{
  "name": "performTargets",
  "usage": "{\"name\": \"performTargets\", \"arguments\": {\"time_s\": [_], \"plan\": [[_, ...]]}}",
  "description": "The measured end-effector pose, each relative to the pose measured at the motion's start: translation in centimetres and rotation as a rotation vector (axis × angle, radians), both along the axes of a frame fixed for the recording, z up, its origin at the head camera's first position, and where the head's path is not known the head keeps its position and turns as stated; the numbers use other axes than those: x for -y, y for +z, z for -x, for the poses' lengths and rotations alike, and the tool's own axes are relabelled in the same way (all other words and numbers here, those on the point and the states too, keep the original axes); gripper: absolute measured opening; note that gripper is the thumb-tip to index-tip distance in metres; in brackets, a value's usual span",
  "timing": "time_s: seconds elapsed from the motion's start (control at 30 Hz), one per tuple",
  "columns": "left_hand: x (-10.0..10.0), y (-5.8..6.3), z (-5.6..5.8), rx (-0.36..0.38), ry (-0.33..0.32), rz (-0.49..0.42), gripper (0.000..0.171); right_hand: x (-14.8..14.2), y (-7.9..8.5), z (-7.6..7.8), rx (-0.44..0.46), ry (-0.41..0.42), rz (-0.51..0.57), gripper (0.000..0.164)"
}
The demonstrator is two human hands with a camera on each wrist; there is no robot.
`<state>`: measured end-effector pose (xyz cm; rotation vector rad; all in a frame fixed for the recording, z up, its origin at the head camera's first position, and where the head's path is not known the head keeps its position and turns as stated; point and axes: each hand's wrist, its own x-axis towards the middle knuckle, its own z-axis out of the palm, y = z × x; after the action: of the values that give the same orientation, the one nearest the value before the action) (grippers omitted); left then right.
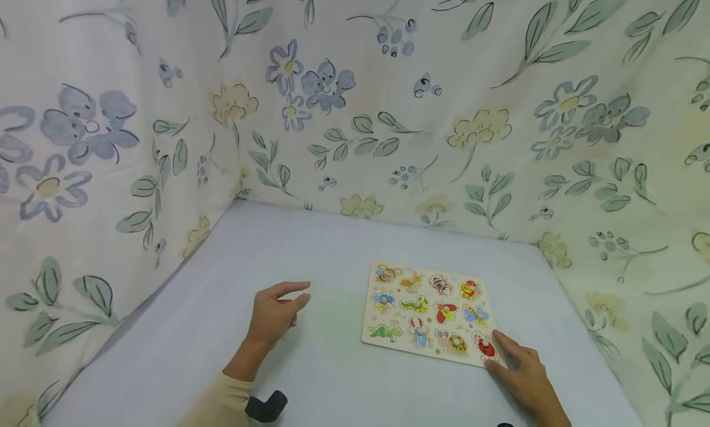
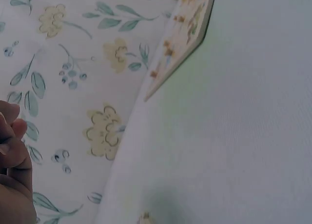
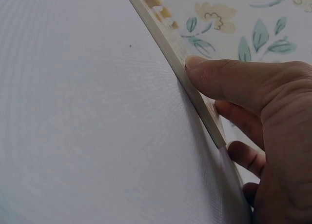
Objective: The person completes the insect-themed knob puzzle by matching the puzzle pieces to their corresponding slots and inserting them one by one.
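A wooden peg puzzle board (image 1: 429, 313) with several colourful insect pieces lies on the white table, right of centre. At its near right corner, beside the ladybird piece (image 1: 486, 348), my right hand (image 1: 524, 374) grips the board. In the right wrist view the thumb (image 3: 224, 82) lies over the board's edge (image 3: 195, 99), with the other fingers around the corner. To the left of the board, my left hand (image 1: 274, 316) is held apart from it, thumb and index finger spread with a gap between them. The left wrist view catches only part of that hand (image 2: 14, 170).
Floral cloth walls (image 1: 360, 106) enclose the white table (image 1: 327, 365) at the back and both sides. A small pale knobbed thing (image 2: 146, 218) shows at the bottom of the left wrist view. A black band (image 1: 266, 407) sits on the left sleeve.
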<state>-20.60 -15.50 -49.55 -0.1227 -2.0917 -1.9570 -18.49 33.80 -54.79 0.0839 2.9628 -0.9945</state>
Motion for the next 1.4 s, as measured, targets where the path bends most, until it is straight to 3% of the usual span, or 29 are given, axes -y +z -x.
{"name": "performTargets", "arguments": {"time_s": [0.1,0.27,0.43,0.6,0.8,1.07,1.4], "plan": [[1.6,-0.7,-0.4,0.037,0.03,0.009,0.021,0.0,0.2,0.2,0.012,-0.006,-0.005,0.085],[3.4,-1.7,-0.7,0.099,0.026,0.03,0.023,0.0,0.2,0.4,0.048,-0.01,-0.006,0.088],[4.4,-2.6,-0.6,0.175,0.005,0.057,0.026,0.0,0.3,0.5,0.048,-0.015,-0.012,0.088],[5.1,-3.4,-0.7,0.266,0.03,0.13,0.025,0.1,0.4,0.6,0.066,-0.019,-0.006,0.09],[5.9,-4.5,-0.5,0.294,0.066,0.225,0.022,0.1,0.4,0.6,0.089,-0.021,-0.01,0.091],[6.4,-5.3,-0.4,0.363,0.061,0.166,0.022,0.1,0.5,0.7,0.07,-0.009,-0.021,0.09],[6.0,-5.4,-0.1,0.397,0.109,0.246,0.02,0.0,0.4,0.7,0.027,0.01,-0.024,0.09]]}}
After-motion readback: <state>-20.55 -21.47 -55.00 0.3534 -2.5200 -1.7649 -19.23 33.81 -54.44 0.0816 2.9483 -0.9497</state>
